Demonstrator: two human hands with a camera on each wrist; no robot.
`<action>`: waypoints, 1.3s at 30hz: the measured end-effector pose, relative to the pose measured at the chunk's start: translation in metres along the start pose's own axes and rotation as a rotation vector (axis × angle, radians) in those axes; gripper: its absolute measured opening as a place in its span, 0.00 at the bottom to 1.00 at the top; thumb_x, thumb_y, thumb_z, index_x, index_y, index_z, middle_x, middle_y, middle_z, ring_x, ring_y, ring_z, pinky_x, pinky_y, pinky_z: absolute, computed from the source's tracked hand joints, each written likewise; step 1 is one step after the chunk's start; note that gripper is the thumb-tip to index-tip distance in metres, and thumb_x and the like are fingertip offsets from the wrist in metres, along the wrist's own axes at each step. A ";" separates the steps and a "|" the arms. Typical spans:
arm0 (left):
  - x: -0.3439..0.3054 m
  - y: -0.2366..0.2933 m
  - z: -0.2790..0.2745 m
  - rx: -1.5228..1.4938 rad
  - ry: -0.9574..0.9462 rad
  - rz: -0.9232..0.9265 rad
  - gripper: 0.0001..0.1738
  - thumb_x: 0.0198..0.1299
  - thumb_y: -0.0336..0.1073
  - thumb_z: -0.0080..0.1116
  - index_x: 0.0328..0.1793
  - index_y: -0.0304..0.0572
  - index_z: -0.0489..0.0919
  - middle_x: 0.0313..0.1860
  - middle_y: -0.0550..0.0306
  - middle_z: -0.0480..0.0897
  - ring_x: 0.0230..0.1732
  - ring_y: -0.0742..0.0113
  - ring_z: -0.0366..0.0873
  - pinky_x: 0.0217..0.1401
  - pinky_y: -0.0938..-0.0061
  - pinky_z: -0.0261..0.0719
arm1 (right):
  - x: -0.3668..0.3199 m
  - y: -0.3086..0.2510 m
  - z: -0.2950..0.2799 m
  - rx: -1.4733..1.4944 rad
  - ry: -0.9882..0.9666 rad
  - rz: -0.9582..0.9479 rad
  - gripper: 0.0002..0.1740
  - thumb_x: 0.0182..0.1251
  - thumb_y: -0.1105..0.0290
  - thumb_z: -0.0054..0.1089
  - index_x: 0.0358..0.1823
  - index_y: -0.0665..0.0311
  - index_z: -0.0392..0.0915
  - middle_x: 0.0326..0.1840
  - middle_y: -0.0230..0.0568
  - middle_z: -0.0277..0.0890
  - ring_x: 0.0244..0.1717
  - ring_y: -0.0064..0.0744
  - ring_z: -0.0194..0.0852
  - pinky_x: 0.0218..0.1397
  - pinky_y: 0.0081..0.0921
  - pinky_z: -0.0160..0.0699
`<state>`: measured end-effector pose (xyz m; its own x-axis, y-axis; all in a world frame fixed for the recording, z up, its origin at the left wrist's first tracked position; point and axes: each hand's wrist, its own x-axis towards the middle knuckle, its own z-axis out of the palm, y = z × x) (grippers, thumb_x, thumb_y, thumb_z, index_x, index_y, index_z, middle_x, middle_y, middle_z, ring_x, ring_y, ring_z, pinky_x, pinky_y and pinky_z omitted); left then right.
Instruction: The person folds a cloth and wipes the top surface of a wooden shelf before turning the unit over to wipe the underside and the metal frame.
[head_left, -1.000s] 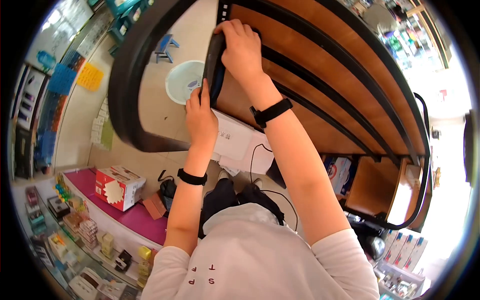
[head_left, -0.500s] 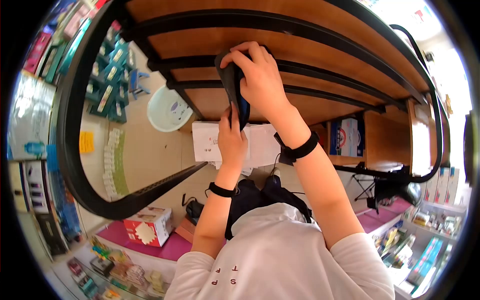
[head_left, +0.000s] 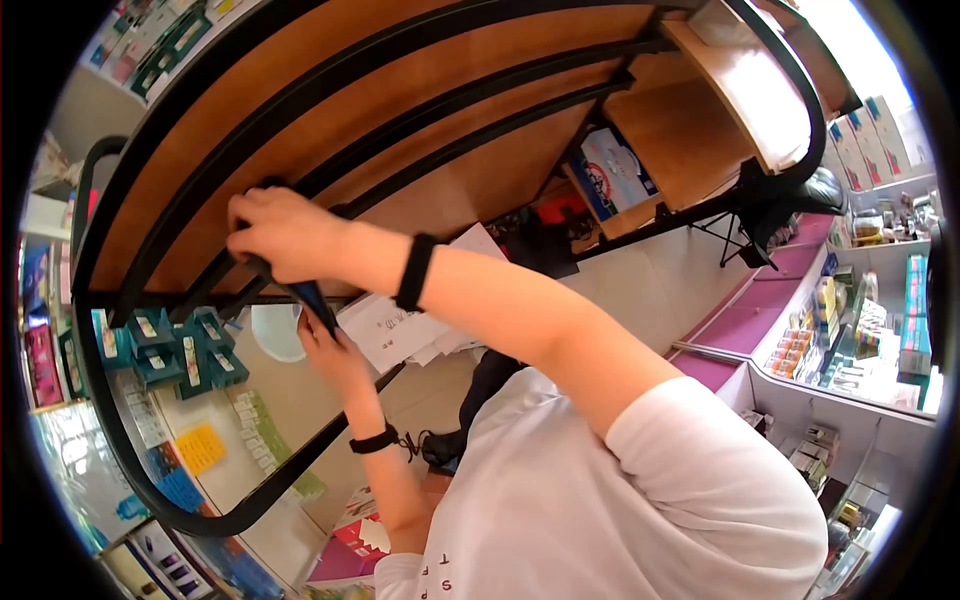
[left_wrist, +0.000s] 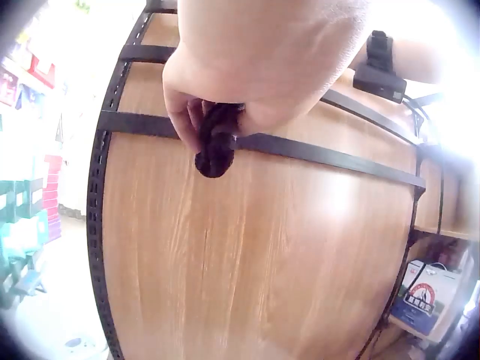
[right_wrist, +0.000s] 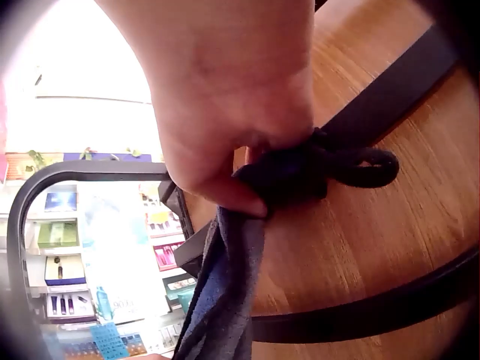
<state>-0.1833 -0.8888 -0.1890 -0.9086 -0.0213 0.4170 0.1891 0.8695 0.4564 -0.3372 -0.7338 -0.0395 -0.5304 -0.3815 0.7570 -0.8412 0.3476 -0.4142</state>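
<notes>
A dark grey and blue cloth [head_left: 315, 305] stretches between my two hands, beside the black metal bars [head_left: 450, 85] that cross a brown wooden panel [head_left: 420, 200]. Its upper end is bunched in my right hand [head_left: 288, 238], whose thumb and fingers grip it right at a bar. In the right wrist view the cloth [right_wrist: 229, 289] hangs down in folds, and a loop of it sticks out past the fingers. Lower down, my left hand [head_left: 335, 360] holds the other end. The left wrist view has a dark bunched end [left_wrist: 216, 154] under curled fingers.
A curved black tube frame [head_left: 110, 440] juts out on the left. Behind lie white papers [head_left: 385, 335], a pale basin [head_left: 275, 335] and teal boxes [head_left: 190, 350]. A blue-and-white box [head_left: 612, 175] sits in a shelf opening; glass counters [head_left: 860, 330] line the right.
The head view has swung round, and both hands with the cloth have moved from the perforated black side post onto the bars across the panel. Both keep hold of the cloth.
</notes>
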 end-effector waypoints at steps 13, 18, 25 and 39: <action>-0.032 0.127 0.039 0.209 -0.062 -0.260 0.30 0.74 0.26 0.53 0.83 0.31 0.71 0.79 0.35 0.73 0.68 0.31 0.79 0.65 0.49 0.83 | -0.042 0.039 -0.072 0.055 0.050 0.021 0.06 0.50 0.73 0.71 0.28 0.51 0.87 0.53 0.35 0.78 0.58 0.46 0.76 0.60 0.42 0.75; -0.028 0.204 0.092 0.112 -0.102 0.008 0.36 0.68 0.23 0.58 0.84 0.33 0.70 0.80 0.36 0.72 0.72 0.33 0.77 0.72 0.51 0.79 | -0.090 0.080 -0.196 0.068 0.021 -0.034 0.09 0.49 0.76 0.69 0.32 0.53 0.89 0.56 0.36 0.80 0.59 0.47 0.78 0.61 0.44 0.79; -0.003 0.321 0.155 -0.047 -0.200 0.127 0.38 0.63 0.19 0.60 0.83 0.36 0.72 0.76 0.39 0.75 0.71 0.34 0.78 0.70 0.54 0.81 | -0.141 0.111 -0.338 0.052 0.016 0.129 0.16 0.45 0.85 0.62 0.32 0.57 0.90 0.56 0.36 0.83 0.63 0.48 0.80 0.65 0.41 0.81; 0.062 0.405 0.127 -0.336 -0.073 0.321 0.38 0.51 0.14 0.58 0.68 0.51 0.89 0.60 0.49 0.85 0.67 0.45 0.81 0.66 0.53 0.84 | -0.213 0.117 -0.459 -0.396 0.218 0.392 0.28 0.49 0.93 0.55 0.44 0.56 0.92 0.58 0.43 0.81 0.65 0.55 0.78 0.69 0.47 0.79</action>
<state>-0.2103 -0.4758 -0.0785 -0.8061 0.2679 0.5277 0.5638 0.6185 0.5473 -0.2740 -0.2190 -0.0172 -0.7243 0.0094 0.6894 -0.4619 0.7357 -0.4953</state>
